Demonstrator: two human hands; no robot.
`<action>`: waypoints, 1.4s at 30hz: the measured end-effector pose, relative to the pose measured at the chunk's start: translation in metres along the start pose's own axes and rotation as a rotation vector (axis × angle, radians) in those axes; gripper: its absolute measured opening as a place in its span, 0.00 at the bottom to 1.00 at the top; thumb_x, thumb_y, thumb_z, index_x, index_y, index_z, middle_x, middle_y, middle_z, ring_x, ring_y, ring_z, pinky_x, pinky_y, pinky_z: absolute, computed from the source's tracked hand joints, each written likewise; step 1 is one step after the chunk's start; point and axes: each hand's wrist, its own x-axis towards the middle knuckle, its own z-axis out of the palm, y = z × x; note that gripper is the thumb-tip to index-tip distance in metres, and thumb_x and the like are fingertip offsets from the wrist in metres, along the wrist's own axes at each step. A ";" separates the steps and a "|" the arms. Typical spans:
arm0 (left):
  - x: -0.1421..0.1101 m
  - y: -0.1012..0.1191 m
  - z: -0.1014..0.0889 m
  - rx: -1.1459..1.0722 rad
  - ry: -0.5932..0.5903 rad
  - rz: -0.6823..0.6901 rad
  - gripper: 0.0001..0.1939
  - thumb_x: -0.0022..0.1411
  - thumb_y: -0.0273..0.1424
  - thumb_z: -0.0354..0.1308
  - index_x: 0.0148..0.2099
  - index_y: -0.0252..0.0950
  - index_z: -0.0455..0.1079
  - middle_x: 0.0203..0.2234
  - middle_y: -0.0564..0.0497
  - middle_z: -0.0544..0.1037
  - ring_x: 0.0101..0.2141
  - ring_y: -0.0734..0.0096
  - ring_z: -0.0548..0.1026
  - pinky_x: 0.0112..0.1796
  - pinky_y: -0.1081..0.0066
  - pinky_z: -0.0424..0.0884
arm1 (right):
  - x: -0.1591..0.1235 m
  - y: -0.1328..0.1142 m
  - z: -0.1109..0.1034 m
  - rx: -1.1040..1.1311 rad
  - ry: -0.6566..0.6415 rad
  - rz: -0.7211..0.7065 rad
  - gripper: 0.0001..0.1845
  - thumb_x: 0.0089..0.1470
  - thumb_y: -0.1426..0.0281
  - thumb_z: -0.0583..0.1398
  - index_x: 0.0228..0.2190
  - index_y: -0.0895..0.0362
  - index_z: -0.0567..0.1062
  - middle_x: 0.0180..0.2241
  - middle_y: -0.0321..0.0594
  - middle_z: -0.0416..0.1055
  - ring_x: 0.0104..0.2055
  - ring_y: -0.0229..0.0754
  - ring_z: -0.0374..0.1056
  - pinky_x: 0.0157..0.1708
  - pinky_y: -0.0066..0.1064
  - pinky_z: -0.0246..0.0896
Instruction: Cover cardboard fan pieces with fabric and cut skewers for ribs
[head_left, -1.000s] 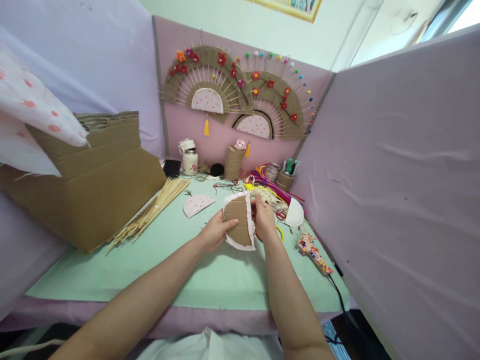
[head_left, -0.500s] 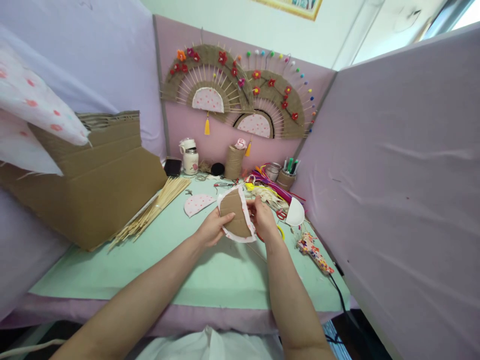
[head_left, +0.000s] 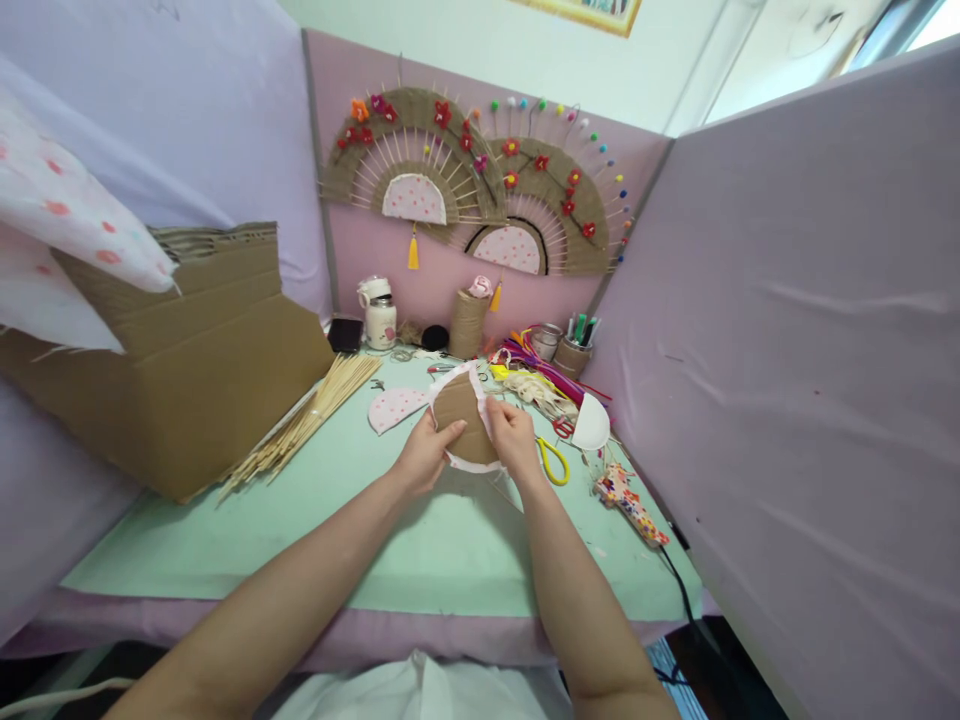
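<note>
The card (head_left: 459,400) is up between your two hands, above the near middle of the table (head_left: 420,570), brown face toward you, with the white cloth edge (head_left: 471,466) folded around its rim. What could go wrong here is at that edge: if you pull the cloth harder with your right hand (head_left: 516,440) than your left (head_left: 425,455) steadies the card, the fold may pucker or lift, or the card may bend. Too firm a thumb could dent the brown face, and a loose pinch could let the edge slip. The thin strands (head_left: 506,490) hanging below your right hand might snag in the fold. The glue gun (head_left: 626,500) lies to the right of your right forearm; a wide elbow swing could knock it or catch its cord (head_left: 679,580). Whether it is hot, you cannot tell from here.

Your left fingers are nearly closed, thumb flat on the brown face and the others mostly hidden behind, gripping the card's lower left side. Your right fingers are curled in tight, pinching the cloth edge at the card's right side. Nearby lie the dotted piece (head_left: 391,408), just left of the card, and the yellow handle (head_left: 556,482), beside your right wrist.
</note>
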 end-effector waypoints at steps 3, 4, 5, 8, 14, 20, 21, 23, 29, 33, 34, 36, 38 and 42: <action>-0.002 0.001 0.002 0.014 -0.001 -0.032 0.30 0.44 0.31 0.69 0.50 0.35 0.66 0.45 0.44 0.76 0.44 0.60 0.74 0.46 0.60 0.68 | 0.002 0.003 0.001 0.040 0.003 0.091 0.26 0.53 0.50 0.51 0.18 0.57 0.69 0.17 0.33 0.61 0.23 0.36 0.55 0.24 0.28 0.49; -0.003 0.001 0.002 0.028 0.007 -0.032 0.30 0.44 0.31 0.69 0.50 0.35 0.66 0.45 0.44 0.76 0.44 0.60 0.74 0.46 0.61 0.68 | 0.002 0.004 0.001 0.009 0.021 0.054 0.25 0.52 0.51 0.53 0.18 0.57 0.69 0.18 0.33 0.62 0.23 0.36 0.55 0.24 0.28 0.49; -0.003 0.001 0.002 0.040 0.015 -0.030 0.30 0.43 0.31 0.69 0.50 0.36 0.66 0.45 0.44 0.76 0.44 0.60 0.74 0.46 0.61 0.68 | 0.003 0.005 0.001 -0.030 0.038 -0.001 0.24 0.51 0.52 0.55 0.17 0.57 0.69 0.18 0.34 0.62 0.24 0.36 0.56 0.25 0.28 0.50; -0.001 0.000 0.001 0.035 0.024 -0.030 0.30 0.43 0.30 0.70 0.50 0.36 0.66 0.44 0.45 0.77 0.44 0.60 0.74 0.46 0.61 0.68 | 0.003 0.005 0.000 -0.063 0.028 -0.064 0.25 0.51 0.50 0.55 0.16 0.57 0.69 0.20 0.35 0.64 0.25 0.37 0.57 0.27 0.28 0.51; 0.007 0.003 -0.007 -0.078 0.027 0.003 0.29 0.43 0.30 0.69 0.49 0.36 0.67 0.42 0.46 0.78 0.43 0.60 0.75 0.47 0.59 0.69 | 0.003 0.006 -0.008 0.231 -0.274 0.192 0.33 0.51 0.43 0.49 0.21 0.58 0.74 0.19 0.38 0.68 0.23 0.38 0.61 0.23 0.28 0.53; 0.007 0.004 -0.006 -0.073 0.068 0.081 0.33 0.44 0.30 0.68 0.54 0.38 0.64 0.42 0.46 0.78 0.43 0.60 0.75 0.47 0.59 0.69 | 0.004 0.016 -0.002 0.124 -0.211 0.163 0.24 0.46 0.50 0.58 0.20 0.59 0.74 0.16 0.33 0.63 0.20 0.36 0.55 0.21 0.27 0.47; 0.007 0.002 -0.005 -0.058 0.083 0.105 0.33 0.44 0.30 0.68 0.54 0.38 0.64 0.43 0.46 0.77 0.43 0.61 0.75 0.47 0.59 0.69 | 0.004 0.017 -0.001 0.077 -0.186 0.122 0.23 0.47 0.52 0.58 0.19 0.59 0.74 0.16 0.33 0.62 0.21 0.35 0.54 0.21 0.27 0.47; 0.007 -0.001 -0.005 -0.021 0.124 0.154 0.32 0.45 0.30 0.67 0.54 0.39 0.64 0.44 0.47 0.77 0.44 0.62 0.74 0.48 0.60 0.69 | 0.003 0.017 0.003 -0.046 -0.115 0.012 0.21 0.49 0.55 0.58 0.18 0.58 0.73 0.18 0.34 0.63 0.22 0.35 0.55 0.23 0.27 0.47; 0.009 -0.002 -0.007 -0.029 0.152 0.158 0.28 0.46 0.30 0.67 0.50 0.38 0.65 0.45 0.47 0.77 0.43 0.63 0.75 0.48 0.60 0.69 | 0.002 0.009 0.002 -0.052 -0.096 -0.015 0.25 0.52 0.52 0.54 0.18 0.59 0.73 0.20 0.37 0.65 0.24 0.37 0.57 0.25 0.28 0.48; 0.012 0.002 -0.010 -0.134 0.137 0.102 0.29 0.46 0.29 0.67 0.51 0.38 0.65 0.42 0.47 0.78 0.40 0.63 0.76 0.47 0.57 0.70 | 0.004 0.011 -0.005 0.148 -0.290 0.233 0.32 0.51 0.45 0.49 0.23 0.60 0.74 0.18 0.35 0.62 0.22 0.35 0.53 0.22 0.27 0.47; 0.013 0.002 -0.011 -0.147 0.148 0.098 0.29 0.46 0.28 0.67 0.51 0.38 0.65 0.42 0.47 0.78 0.40 0.63 0.76 0.47 0.57 0.70 | 0.005 0.013 -0.005 0.142 -0.296 0.258 0.31 0.49 0.44 0.51 0.23 0.60 0.74 0.17 0.34 0.60 0.21 0.34 0.52 0.22 0.27 0.46; 0.014 0.001 -0.012 -0.156 0.168 0.108 0.29 0.45 0.27 0.67 0.51 0.37 0.66 0.41 0.48 0.78 0.39 0.64 0.76 0.47 0.57 0.70 | 0.005 0.017 -0.004 0.100 -0.276 0.258 0.27 0.47 0.46 0.56 0.23 0.60 0.74 0.16 0.32 0.58 0.21 0.34 0.49 0.21 0.27 0.45; 0.015 -0.001 -0.012 -0.149 0.180 0.143 0.29 0.46 0.27 0.67 0.51 0.38 0.66 0.42 0.48 0.77 0.40 0.65 0.76 0.47 0.59 0.71 | 0.005 0.019 -0.001 0.056 -0.250 0.206 0.25 0.46 0.49 0.57 0.22 0.60 0.74 0.17 0.32 0.57 0.21 0.34 0.49 0.22 0.27 0.45; 0.015 -0.002 -0.011 -0.114 0.212 0.219 0.29 0.46 0.28 0.67 0.52 0.39 0.65 0.44 0.48 0.77 0.42 0.66 0.75 0.46 0.62 0.71 | 0.002 0.017 0.007 -0.078 -0.174 0.048 0.22 0.48 0.54 0.57 0.19 0.60 0.74 0.19 0.34 0.62 0.24 0.35 0.53 0.24 0.27 0.46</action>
